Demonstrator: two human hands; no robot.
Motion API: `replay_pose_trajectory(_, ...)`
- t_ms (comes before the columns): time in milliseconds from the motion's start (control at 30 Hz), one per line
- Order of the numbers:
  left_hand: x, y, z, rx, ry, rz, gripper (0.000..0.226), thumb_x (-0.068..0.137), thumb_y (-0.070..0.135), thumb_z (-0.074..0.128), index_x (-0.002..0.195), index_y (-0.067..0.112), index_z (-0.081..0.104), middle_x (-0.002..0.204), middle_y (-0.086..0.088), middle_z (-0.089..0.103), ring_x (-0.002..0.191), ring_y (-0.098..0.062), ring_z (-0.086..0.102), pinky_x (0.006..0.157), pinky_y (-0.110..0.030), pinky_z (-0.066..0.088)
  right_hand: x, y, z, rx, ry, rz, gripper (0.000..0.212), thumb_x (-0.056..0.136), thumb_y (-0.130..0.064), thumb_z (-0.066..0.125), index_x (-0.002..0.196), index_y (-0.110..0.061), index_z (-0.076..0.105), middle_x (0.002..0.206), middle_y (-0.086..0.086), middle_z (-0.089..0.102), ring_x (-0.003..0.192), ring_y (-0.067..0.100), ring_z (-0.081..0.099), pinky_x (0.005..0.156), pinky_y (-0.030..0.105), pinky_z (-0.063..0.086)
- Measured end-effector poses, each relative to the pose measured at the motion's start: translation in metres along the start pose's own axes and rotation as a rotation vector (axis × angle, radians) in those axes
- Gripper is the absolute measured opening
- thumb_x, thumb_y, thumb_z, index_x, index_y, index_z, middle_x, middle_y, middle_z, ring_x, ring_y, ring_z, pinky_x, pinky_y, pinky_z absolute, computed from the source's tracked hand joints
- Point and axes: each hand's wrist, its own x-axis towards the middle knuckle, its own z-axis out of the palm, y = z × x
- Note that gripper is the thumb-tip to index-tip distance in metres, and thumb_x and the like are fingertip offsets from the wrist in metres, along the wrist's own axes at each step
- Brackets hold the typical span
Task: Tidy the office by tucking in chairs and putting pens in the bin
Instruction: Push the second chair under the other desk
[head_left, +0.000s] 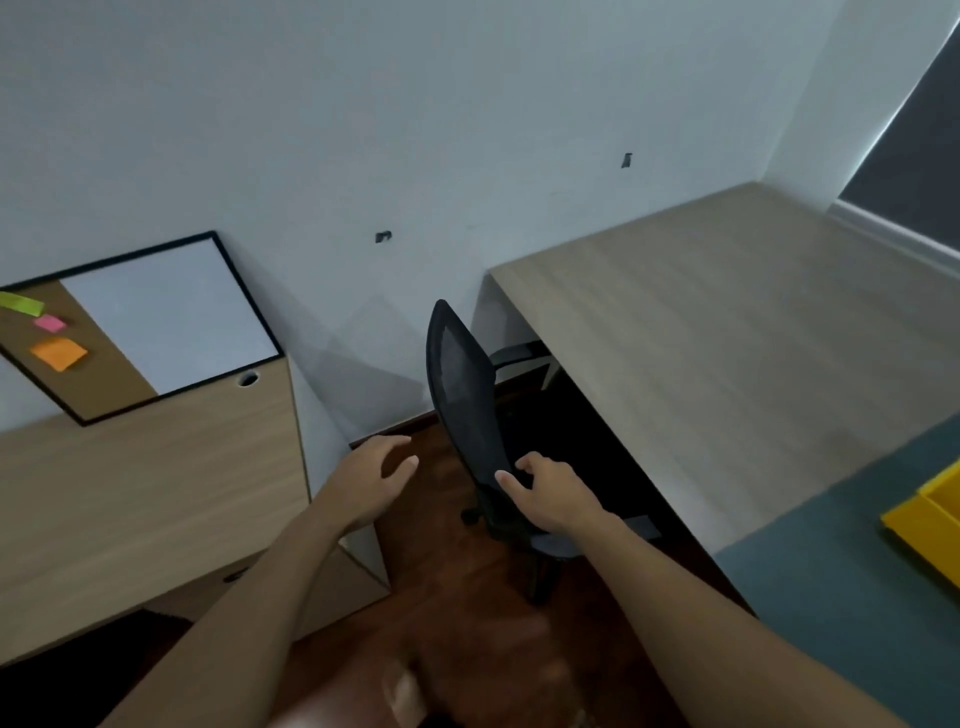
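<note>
Black mesh fills the middle of the view: the chair (465, 410) stands side-on at the left end of the big worktop (727, 332), its tall backrest leaning edge-on toward the camera and its seat already partly under the wooden top. One armrest shows just below the worktop's edge, and a caster peeks out on the dark wooden floor (457, 582) beside the base.

Right hand (550, 496) is on it now, forearm reaching in from the lower right, wrist low, thumb and fingers curled over the near edge of the backrest. That grip is closed on the chair's back. Left hand (376, 470) hangs free to the left of the backrest, not touching it, palm down, fingers spread and loosely bent, thumb out toward the chair; open, holding nothing. Its forearm runs up from the bottom of the frame across the corner of a second worktop (145, 483) on the left.

Leaning on that left worktop against the wall, a black-framed board (171, 312), part cork and part white, carries green, pink and orange sticky notes (58, 353). Far right, a yellow bin (930, 525) sits on a teal mat (841, 582) at the near end of the big worktop, well apart from both hands. Pens: none that I can make out.
</note>
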Motion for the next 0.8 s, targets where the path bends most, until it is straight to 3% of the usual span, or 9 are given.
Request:
replay_pose_trajectory(133, 0.063, -0.014, -0.011, 0.012, -0.048, 0.074, 0.057, 0.105, 0.06, 0.043, 0.152, 0.029, 0.051, 0.154, 0.005, 0.055, 0.139, -0.015, 0.053, 0.115, -0.036, 0.044, 0.039, -0.013, 0.003, 0.029, 0.034, 0.057, 0.08, 0.093, -0.078, 0.045, 0.149, -0.021, 0.05, 0.144, 0.002, 0.06, 0.128, 0.023, 0.06, 0.102, 0.041, 0.055)
replay_pose_trajectory(300, 0.142, -0.03, -0.031, 0.041, -0.089, 0.225, 0.051, 0.111, 0.045, 0.043, 0.157, 0.024, 0.045, 0.163, 0.003, 0.045, 0.148, -0.016, 0.044, 0.117, -0.032, 0.035, 0.083, -0.042, 0.016, 0.06, 0.089, 0.152, 0.085, 0.091, -0.084, 0.041, 0.147, -0.021, 0.052, 0.141, 0.001, 0.062, 0.124, 0.022, 0.062, 0.101, 0.041, 0.055)
replay_pose_trajectory(433, 0.209, -0.049, -0.043, 0.028, -0.157, 0.314, 0.057, 0.111, 0.047, 0.042, 0.162, 0.024, 0.038, 0.171, 0.004, 0.031, 0.157, -0.016, 0.032, 0.124, -0.035, 0.029, 0.112, -0.072, 0.026, 0.1, 0.124, 0.231, 0.106, 0.075, -0.1, 0.026, 0.141, -0.023, 0.055, 0.131, 0.0, 0.066, 0.113, 0.02, 0.065, 0.096, 0.041, 0.058)
replay_pose_trajectory(600, 0.268, -0.055, -0.039, 0.086, -0.232, 0.426, 0.067, 0.11, 0.052, 0.038, 0.168, 0.022, 0.024, 0.178, 0.008, 0.006, 0.163, -0.016, 0.017, 0.131, -0.042, 0.025, 0.138, -0.092, 0.04, 0.16, 0.169, 0.331, 0.084, 0.089, -0.088, 0.034, 0.138, -0.023, 0.056, 0.121, -0.002, 0.067, 0.104, 0.018, 0.066, 0.092, 0.042, 0.059)
replay_pose_trajectory(800, 0.306, -0.061, -0.023, 0.26, -0.355, 0.479, 0.079, 0.11, 0.057, 0.029, 0.17, 0.012, 0.004, 0.177, 0.007, -0.015, 0.163, -0.014, -0.018, 0.134, -0.04, 0.005, 0.15, -0.107, 0.072, 0.263, 0.214, 0.513, 0.091, 0.091, -0.088, 0.018, 0.135, -0.02, 0.058, 0.125, 0.004, 0.066, 0.107, 0.022, 0.064, 0.095, 0.045, 0.055)
